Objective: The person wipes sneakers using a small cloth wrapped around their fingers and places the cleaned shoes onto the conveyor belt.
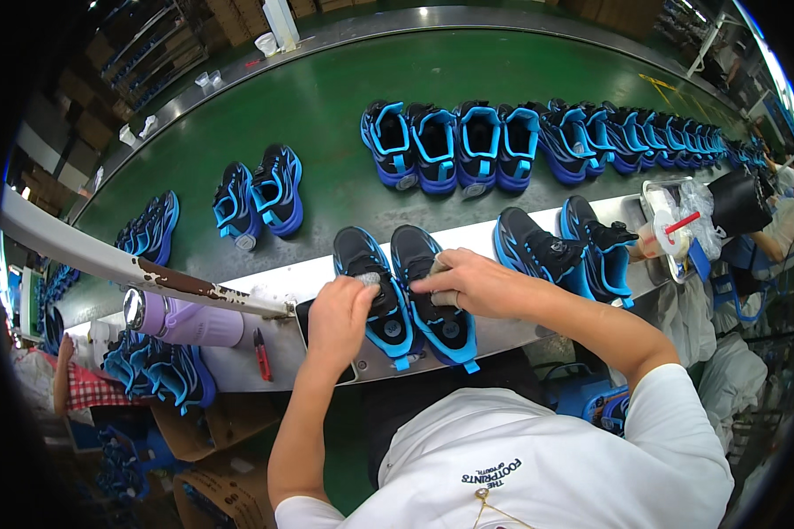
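A pair of black sneakers with blue soles and bright blue lining lies side by side in front of me, toes pointing away. My left hand (337,319) is curled over the lacing area of the left sneaker (391,331), its fingers partly hidden. Something greyish covers a fingertip there. My right hand (468,280) reaches across to the right sneaker (451,330) and pinches at its tongue. Pale covers wrap some of its fingers. Both shoes rest on the metal ledge (494,339) at the belt's near side.
Another sneaker pair (560,251) stands to the right, beside a tray (670,198) with a cup and plastic bags. Left are a purple bottle (190,319), a red cutter (262,354) and a slanted metal bar (141,256). Many more sneakers (479,150) line the green belt (326,106).
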{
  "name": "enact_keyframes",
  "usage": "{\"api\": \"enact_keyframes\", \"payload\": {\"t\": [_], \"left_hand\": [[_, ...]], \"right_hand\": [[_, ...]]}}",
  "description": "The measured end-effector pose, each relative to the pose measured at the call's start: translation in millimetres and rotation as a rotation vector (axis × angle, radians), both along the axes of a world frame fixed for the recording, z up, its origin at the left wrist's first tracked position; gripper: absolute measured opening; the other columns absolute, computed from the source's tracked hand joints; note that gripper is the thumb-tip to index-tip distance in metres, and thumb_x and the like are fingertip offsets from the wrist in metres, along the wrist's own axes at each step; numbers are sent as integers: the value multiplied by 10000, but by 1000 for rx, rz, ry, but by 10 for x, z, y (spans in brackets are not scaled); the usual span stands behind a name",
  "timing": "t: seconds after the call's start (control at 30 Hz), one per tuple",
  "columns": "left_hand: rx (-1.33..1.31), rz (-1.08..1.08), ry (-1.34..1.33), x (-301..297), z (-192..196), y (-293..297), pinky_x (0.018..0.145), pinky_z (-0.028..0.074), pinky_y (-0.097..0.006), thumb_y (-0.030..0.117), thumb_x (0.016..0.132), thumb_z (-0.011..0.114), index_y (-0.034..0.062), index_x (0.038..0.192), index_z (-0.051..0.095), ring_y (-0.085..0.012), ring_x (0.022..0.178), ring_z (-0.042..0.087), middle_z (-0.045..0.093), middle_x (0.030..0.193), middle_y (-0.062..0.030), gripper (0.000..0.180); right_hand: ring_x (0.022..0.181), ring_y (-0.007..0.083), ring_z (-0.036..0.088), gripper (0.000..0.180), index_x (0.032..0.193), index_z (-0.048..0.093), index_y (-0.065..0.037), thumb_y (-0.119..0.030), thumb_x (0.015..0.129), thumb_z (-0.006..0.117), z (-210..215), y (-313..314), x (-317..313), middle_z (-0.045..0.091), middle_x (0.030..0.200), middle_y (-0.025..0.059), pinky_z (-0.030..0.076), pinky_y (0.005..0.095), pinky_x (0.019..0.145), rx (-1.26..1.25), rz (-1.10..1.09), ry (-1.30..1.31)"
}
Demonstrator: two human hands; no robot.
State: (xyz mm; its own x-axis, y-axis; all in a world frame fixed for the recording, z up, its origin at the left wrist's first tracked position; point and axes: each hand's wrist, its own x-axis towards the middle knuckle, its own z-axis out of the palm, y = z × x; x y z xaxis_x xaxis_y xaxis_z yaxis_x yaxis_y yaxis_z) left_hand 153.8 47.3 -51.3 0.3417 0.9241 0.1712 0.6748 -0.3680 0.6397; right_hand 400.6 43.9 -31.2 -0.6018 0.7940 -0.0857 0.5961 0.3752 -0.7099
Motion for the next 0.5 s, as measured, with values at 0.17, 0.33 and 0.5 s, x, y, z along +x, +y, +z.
{"api": "enact_keyframes", "payload": {"t": [0.17,0.33,0.5], "left_hand": [[11,36,4,189,-44,64,752,444,-395,142,735,739,18,850,650,-324,843,528,584,863,-112,191],[190,11,-41,286,-248,-80,746,455,-386,100,734,735,10,861,641,-313,853,541,600,910,-103,181],[207,253,-90,355,-235,-115,651,446,-343,124,729,764,-2,914,629,-275,739,538,590,900,-107,262]], "right_hand": [[958,331,558,281,1089,718,-107,-139,810,702,-101,64,53,588,927,124,475,376,837,3,41,-9],[918,298,575,314,1095,712,-116,-180,787,711,-161,-107,25,578,915,127,490,384,790,240,-15,-88],[858,291,593,288,1036,704,-96,-184,762,710,-82,73,105,586,866,102,498,387,738,118,29,-5]]}}
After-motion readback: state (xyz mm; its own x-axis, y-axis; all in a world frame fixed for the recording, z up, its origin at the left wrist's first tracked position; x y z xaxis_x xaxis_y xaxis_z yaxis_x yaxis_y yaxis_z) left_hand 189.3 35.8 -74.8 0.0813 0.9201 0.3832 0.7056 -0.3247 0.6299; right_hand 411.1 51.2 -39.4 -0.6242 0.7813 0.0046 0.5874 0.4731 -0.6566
